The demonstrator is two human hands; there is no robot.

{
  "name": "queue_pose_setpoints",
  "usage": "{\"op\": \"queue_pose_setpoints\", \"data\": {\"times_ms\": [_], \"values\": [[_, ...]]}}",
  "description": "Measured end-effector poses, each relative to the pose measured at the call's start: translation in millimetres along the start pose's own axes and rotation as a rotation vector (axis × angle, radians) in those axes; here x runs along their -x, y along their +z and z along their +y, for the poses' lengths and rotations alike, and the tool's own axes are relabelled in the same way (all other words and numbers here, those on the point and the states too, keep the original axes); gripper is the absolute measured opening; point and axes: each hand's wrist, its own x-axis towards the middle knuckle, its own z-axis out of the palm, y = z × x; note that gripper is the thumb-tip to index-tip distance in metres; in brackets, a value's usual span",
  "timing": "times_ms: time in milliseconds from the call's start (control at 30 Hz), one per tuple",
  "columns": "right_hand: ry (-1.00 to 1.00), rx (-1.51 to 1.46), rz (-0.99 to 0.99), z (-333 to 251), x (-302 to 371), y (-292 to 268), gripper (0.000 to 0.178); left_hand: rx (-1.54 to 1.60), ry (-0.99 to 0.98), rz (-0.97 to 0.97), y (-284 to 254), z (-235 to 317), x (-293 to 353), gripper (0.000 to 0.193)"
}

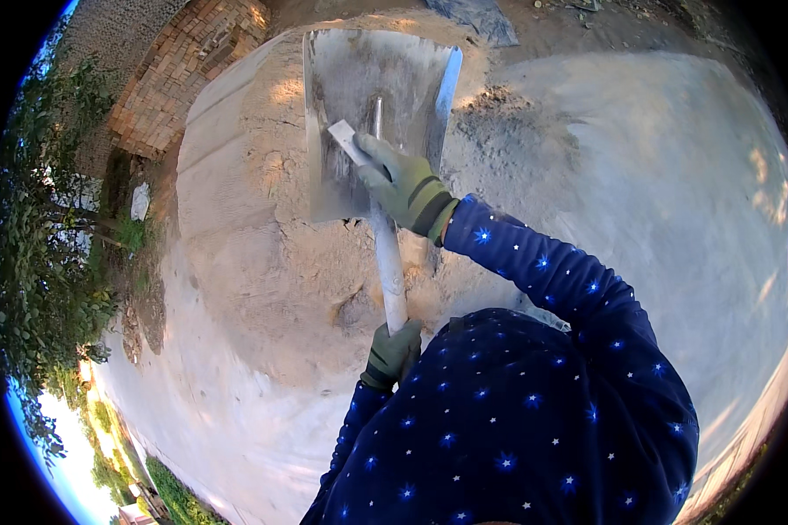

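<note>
Shovel (383, 232) extends over sandy powder (245, 254) toward the concrete slab's (674, 201) far edge, blade outermost. The gloved left hand (392, 353) is wrapped round the handle's near end; the gloved right hand (409, 189) grasps a flat pale strip (347, 140) over the blade. Stacked bricks (179, 74) stand beyond the slab's far-left corner.

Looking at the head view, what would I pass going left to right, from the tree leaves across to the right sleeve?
Tree leaves, stacked bricks, metal shovel blade, star-patterned right sleeve.
</note>
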Motion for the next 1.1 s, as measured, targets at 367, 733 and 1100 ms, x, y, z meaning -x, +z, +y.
{"op": "queue_pose_setpoints", "data": {"times_ms": [367, 733, 1100], "values": [[-0.003, 0.287, 0.065, -1.6, -22.9, -10.2, 0.050, -0.149, 0.102, -0.081, 14.0, 7.6, -1.9, 0.029], [-0.480, 1.215, -0.077, 5.2, -107.4, -126.6, 0.032, -0.205, -0.037, -0.242, -8.3, 21.2, 2.1, 0.024], [-0.647, 1.336, -0.166, -29.2, -167.5, -164.4, 0.047, -0.277, 0.205, -0.207, 33.2, 72.1, 16.3, 0.025]]}}
